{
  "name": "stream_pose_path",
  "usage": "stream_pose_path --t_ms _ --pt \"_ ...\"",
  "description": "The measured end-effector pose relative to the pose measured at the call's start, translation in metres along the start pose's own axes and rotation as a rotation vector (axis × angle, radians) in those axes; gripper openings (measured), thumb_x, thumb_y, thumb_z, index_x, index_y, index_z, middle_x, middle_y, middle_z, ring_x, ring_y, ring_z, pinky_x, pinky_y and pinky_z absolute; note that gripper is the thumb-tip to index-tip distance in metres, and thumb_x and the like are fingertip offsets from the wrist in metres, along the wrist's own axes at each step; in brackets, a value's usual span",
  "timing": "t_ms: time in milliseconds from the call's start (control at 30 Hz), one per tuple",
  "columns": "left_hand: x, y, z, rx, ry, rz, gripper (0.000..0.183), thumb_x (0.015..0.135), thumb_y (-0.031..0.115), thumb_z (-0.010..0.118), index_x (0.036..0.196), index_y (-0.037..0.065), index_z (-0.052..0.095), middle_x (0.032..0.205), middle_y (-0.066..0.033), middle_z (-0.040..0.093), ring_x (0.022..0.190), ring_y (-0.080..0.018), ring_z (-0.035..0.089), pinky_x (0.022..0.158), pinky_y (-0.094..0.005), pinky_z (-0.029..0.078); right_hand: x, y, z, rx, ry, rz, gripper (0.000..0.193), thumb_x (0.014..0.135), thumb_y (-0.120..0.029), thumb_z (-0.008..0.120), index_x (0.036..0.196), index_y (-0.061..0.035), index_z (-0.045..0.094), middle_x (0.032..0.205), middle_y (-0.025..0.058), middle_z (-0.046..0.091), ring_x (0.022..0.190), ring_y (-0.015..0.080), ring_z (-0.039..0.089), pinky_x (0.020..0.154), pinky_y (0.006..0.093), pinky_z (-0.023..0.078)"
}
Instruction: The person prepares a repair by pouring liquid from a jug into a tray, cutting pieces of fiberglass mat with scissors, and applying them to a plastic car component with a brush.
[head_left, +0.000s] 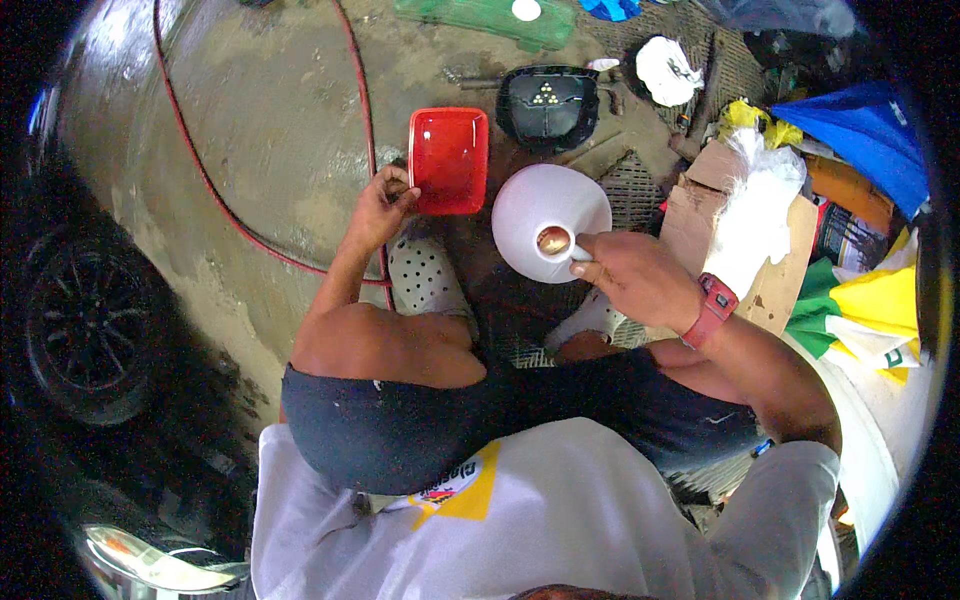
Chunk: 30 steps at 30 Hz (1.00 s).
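Note:
My left hand (383, 208) pinches the lower left rim of a shallow red rectangular tray (449, 160), thumb and fingers closed on it. The tray's inside faces up and shows nothing in it. Just right of it, a round white plastic jug (535, 205) is held by my right hand (637, 275), whose fingers are wrapped round its handle. The jug's open mouth points toward me, and something brownish shows inside, too small to name. Tray and jug are apart. A black moulded part (546, 112) with a small emblem sits beyond them.
A red hose (195, 170) loops over the wet floor at left, near a car wheel (90, 325). At right lie flattened cardboard (690, 215), a white plastic bag (760, 195), a blue cloth (860, 135) and a green-yellow cloth (870, 300). A crumpled white rag (667, 72) lies far right.

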<state>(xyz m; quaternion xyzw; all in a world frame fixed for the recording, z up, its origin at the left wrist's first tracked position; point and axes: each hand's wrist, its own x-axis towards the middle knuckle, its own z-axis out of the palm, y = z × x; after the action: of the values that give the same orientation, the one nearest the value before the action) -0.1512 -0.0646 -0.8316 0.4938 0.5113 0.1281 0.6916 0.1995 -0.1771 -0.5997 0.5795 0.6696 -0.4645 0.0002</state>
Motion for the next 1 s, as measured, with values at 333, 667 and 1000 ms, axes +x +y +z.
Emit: stream_pose_path --t_ms 333,667,1000 --pt "0.092 0.154 -0.007 0.968 0.203 0.394 0.044 0.096 0.042 0.069 0.117 0.003 0.066 0.102 -0.0213 0.075 0.094 -0.0428 0.072 0.083 -0.0514 0.056 -0.025 0.031 -0.021 0.056 -0.187 -0.011 0.035 0.103 -0.031 0.055 0.119 -0.0014 0.063 0.103 0.0200 0.068 0.098 0.0422 0.067 0.086 0.0522 0.055" --pt "0.220 0.271 0.094 1.746 -0.140 0.741 0.060 0.093 0.038 0.073 0.142 0.012 0.051 0.126 -0.0193 0.066 0.115 -0.0401 0.066 0.092 -0.0523 0.056 -0.033 0.053 -0.009 0.098 0.004 -0.206 0.029 0.100 -0.026 0.058 0.119 -0.0058 0.066 0.106 0.0197 0.069 0.096 0.0415 0.069 0.084 0.0517 0.057" --pt "0.251 0.251 0.129 1.629 0.046 0.468 0.064 0.086 0.042 0.076 0.142 0.020 0.053 0.123 -0.0185 0.069 0.111 -0.0402 0.069 0.091 -0.0531 0.057 -0.031 0.064 0.010 0.035 0.074 -0.241 0.028 0.098 -0.027 0.060 0.118 -0.0094 0.067 0.099 0.0174 0.071 0.092 0.0392 0.071 0.080 0.0512 0.058"
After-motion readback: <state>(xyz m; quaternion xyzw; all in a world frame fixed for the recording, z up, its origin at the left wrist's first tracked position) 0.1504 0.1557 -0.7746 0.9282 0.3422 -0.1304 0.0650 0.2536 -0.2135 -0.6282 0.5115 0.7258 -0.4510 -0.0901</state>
